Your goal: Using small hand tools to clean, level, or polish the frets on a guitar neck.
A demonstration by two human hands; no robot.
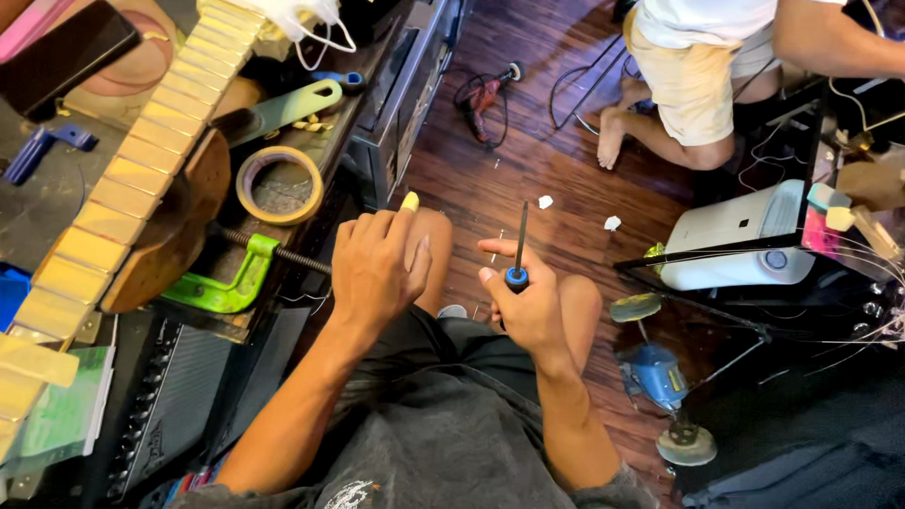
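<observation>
Above our knees, our right hand (533, 306) is closed around a screwdriver (518, 259), its blue and black handle in the palm and the dark shaft pointing up and away over the wooden floor (528, 141). Just to the left of that grip, our left hand (377, 269) is curled shut on a small yellow-tipped piece (409, 202) that pokes out above the fingers; we cannot tell what the piece is. Further left of that hand, a green clamp (231, 283) holds a guitar neck (141, 160) on the bench, with a roll of tape (279, 185) beside it. To work well here, we judge it best to keep the shaft steady, bring the two hands close together and hold the small piece firmly. Beyond the screwdriver tip, another person (698, 75) kneels on the floor.
</observation>
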